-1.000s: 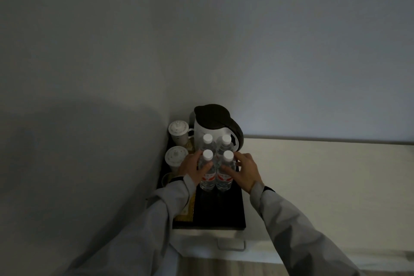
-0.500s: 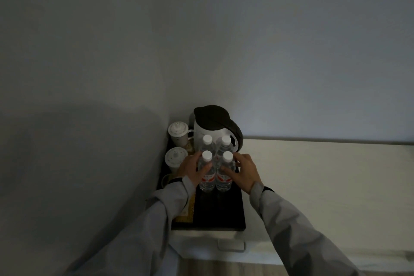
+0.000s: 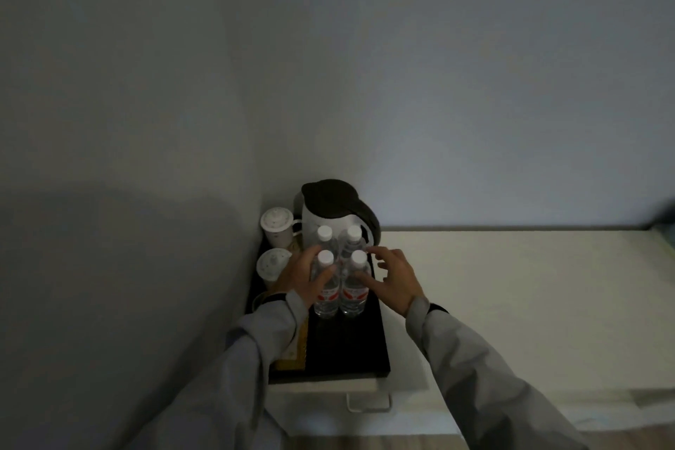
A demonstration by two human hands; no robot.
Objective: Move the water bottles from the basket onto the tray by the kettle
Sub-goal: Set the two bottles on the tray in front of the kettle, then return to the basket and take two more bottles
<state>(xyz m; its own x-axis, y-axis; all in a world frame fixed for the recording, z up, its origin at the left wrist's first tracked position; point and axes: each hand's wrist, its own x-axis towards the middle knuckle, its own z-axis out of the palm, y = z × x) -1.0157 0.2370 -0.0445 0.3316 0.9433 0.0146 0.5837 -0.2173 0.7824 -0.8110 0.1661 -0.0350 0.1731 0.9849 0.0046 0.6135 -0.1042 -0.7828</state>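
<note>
Several clear water bottles with white caps and red labels stand in two rows on the black tray [image 3: 347, 351], just in front of the white kettle [image 3: 332, 201] with its dark lid. My left hand [image 3: 299, 278] wraps around the front left bottle [image 3: 326, 300], thumb across its front. My right hand [image 3: 396, 276] hovers beside the front right bottle [image 3: 353, 300] with fingers spread, and only the thumb is near the bottle. The two rear bottles [image 3: 324, 233] stand against the kettle. No basket is in view.
Two lidded white cups [image 3: 277, 226] stand at the tray's left side against the wall corner. A yellow packet [image 3: 292, 354] lies on the tray's left strip. The tray sits on a white counter [image 3: 511, 285] with a drawer handle [image 3: 368, 404] below.
My right hand has opened and drawn slightly right, off the front right bottle. My left hand stays on the front left bottle. The bottles have not visibly moved.
</note>
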